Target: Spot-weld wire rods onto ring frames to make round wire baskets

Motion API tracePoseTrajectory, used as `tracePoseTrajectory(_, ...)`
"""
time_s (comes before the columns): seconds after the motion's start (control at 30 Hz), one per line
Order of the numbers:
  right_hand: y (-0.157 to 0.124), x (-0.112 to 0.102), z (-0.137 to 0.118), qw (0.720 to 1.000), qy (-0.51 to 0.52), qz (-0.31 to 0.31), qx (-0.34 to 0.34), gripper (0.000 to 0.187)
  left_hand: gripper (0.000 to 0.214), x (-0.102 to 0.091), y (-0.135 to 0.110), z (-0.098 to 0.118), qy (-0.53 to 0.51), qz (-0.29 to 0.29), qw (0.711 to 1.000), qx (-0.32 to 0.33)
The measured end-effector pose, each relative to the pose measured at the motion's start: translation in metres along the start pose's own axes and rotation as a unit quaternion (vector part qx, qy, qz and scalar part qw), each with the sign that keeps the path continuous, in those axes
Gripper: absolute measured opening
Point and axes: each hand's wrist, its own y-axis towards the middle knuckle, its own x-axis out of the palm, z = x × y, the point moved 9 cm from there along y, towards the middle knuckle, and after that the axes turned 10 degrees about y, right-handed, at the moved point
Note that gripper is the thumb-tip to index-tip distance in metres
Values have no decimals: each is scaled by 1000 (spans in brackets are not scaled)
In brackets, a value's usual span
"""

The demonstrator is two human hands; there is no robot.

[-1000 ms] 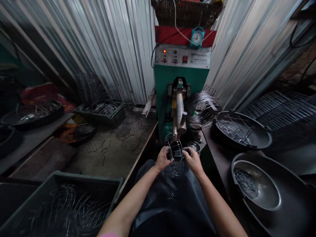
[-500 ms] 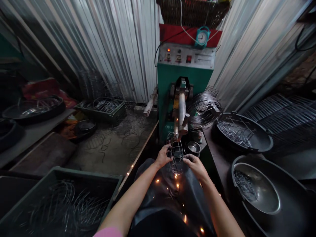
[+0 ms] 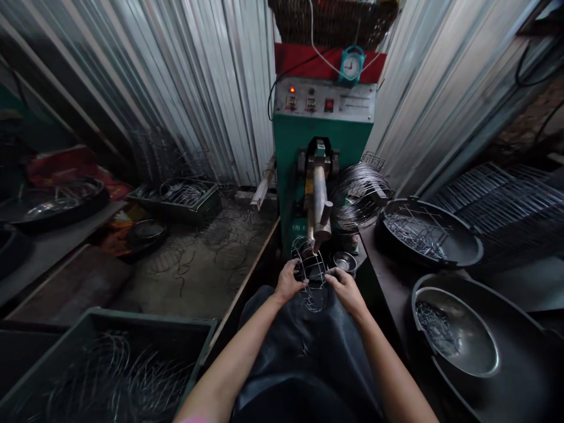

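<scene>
The left hand [image 3: 288, 283] has its thumb and fingers bent around the left side of a wire cage [image 3: 314, 272]. The right hand [image 3: 346, 289] pinches the cage's right edge, fingertips close together. The cage is by the near end of the green machine [image 3: 324, 127]. A wire coil [image 3: 359, 197] is on the right, and a bin [image 3: 154, 316] is near, on the left.
</scene>
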Motion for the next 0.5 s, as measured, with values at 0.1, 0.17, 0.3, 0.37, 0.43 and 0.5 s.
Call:
tracePoseTrajectory(0.1, -1, 0, -2, 1000, -10, -2, -3, 20, 64, -3, -4, 2, 29, 6, 1000, 5)
tracePoseTrajectory(0.17, -1, 0, -5, 1000, -17, 2, -8, 20, 64, -5, -5, 4, 46, 10, 999, 13)
tracePoseTrajectory(0.3, 1, -1, -11, 999, -23, 15, -22, 20, 64, -10, -4, 5, 61, 18, 998, 16)
tracePoseTrajectory(0.37, 2, 1, -13, 999, -28, 16, -29, 20, 64, -11, -3, 3, 58, 16, 998, 8)
tracePoseTrajectory(0.43, 3, 2, -14, 999, -34, 18, -33, 21, 65, -7, -3, -1, 45, 3, 999, -1)
tracePoseTrajectory(0.5, 3, 3, -14, 999, -34, 22, -32, 21, 65, -2, -2, -5, 24, -11, 1000, -8)
